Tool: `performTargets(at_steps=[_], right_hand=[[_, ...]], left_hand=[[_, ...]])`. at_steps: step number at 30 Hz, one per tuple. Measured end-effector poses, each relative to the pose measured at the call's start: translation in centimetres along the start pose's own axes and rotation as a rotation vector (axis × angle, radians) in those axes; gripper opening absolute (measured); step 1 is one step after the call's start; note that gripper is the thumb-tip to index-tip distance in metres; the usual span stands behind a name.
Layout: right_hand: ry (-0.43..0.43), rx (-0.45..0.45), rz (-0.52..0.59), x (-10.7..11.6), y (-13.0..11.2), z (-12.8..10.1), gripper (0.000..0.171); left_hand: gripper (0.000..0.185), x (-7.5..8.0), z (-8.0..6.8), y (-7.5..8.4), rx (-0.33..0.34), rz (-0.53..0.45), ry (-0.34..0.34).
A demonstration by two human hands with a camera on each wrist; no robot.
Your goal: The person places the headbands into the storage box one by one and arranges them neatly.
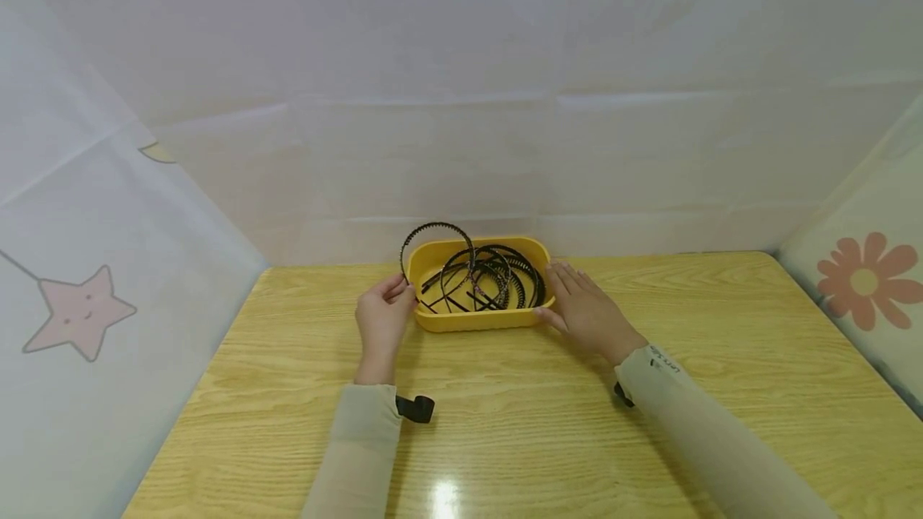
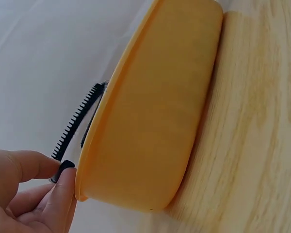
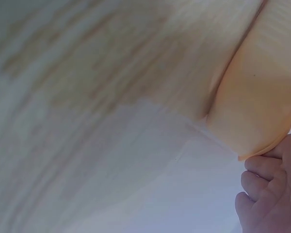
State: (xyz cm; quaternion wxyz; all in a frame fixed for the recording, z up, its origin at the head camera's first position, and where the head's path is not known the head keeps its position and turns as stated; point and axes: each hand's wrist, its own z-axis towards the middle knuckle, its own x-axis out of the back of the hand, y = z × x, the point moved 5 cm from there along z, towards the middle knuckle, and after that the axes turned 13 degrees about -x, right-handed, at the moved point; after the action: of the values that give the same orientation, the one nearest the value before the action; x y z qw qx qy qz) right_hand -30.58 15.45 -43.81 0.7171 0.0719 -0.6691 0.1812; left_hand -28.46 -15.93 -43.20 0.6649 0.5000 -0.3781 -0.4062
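A yellow plastic bin [image 1: 483,321] stands on the table with several black toothed headbands [image 1: 534,271] heaped inside, mostly in its right half. At the left rim my left hand [image 1: 382,320] pinches one end of a black toothed headband [image 1: 436,225], whose arc rises above the bin's edge. The left wrist view shows the thumb and fingers round its black tip [image 2: 64,167], right by the rim. My right hand [image 1: 587,312] rests on the bin's right end, fingers straight over the rim and thumb near the front corner. The right wrist view shows its fingers [image 3: 264,170] against the rim.
The bin stands near the back edge of the light wood table [image 1: 505,423]. Behind it hangs a pale sheet [image 1: 433,142], and more sheets flank both sides, printed with a pink star [image 1: 79,312] and a red flower [image 1: 865,279].
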Motion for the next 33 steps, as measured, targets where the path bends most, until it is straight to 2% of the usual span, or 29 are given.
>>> performTargets(at_steps=[6,19,23,33], right_hand=[[-0.005,0.001,-0.008,0.2,-0.1,0.0,0.079],[-0.015,-0.009,-0.009,0.2,-0.1,0.0,0.080],[-0.016,-0.007,-0.015,0.3,-0.2,-0.1,0.079],[-0.015,-0.006,-0.010,0.2,-0.1,-0.2,0.080]], left_hand=[[0.039,-0.5,-0.3,0.7,-0.100,0.132,-0.017],[0.035,-1.2,-0.3,1.4,-0.232,0.377,-0.058],[0.034,-1.2,-0.5,1.4,-0.253,0.414,-0.070],[0.027,-1.3,-0.7,1.3,-0.278,0.404,-0.064]])
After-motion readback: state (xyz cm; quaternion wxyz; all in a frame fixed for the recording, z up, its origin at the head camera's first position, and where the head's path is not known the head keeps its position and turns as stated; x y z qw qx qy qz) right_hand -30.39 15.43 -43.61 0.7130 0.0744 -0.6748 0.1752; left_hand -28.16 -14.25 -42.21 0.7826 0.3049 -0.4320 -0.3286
